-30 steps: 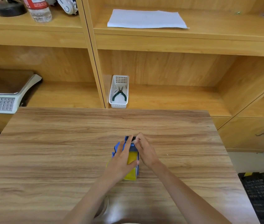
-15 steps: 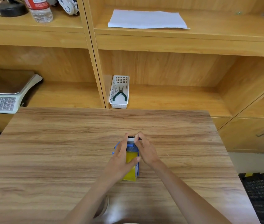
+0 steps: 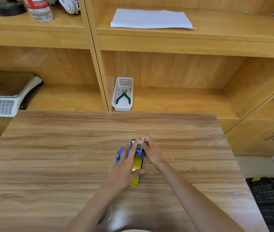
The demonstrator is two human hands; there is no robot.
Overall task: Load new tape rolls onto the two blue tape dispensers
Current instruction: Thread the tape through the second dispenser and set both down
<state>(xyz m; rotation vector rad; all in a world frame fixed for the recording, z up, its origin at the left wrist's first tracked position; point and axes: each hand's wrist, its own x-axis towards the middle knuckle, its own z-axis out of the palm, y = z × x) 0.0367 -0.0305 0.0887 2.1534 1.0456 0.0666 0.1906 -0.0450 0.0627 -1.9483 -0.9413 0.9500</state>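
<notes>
Scale of grey and white plastic with a keypad [image 3: 2,97] sits at the left edge of the frame on the lower wooden shelf, under a clear water bottle with a red label [image 3: 39,9] at the upper left. Right of the shelf divider, a white plastic basket [image 3: 123,106] holds green-handled pliers [image 3: 123,97], below a white sheet of paper [image 3: 150,19] on the upper shelf. On the wood-grain table [image 3: 49,156], at centre frame, lies the blue plastic tape dispenser [image 3: 121,150] with a yellowish tape roll [image 3: 135,164] in it. The left hand [image 3: 124,169] is clamped over dispenser and roll, thumb on the roll. The right hand [image 3: 151,152] pinches the dispenser's far end, fingers closed. A black plastic crate [image 3: 273,201] fills the lower right corner.
</notes>
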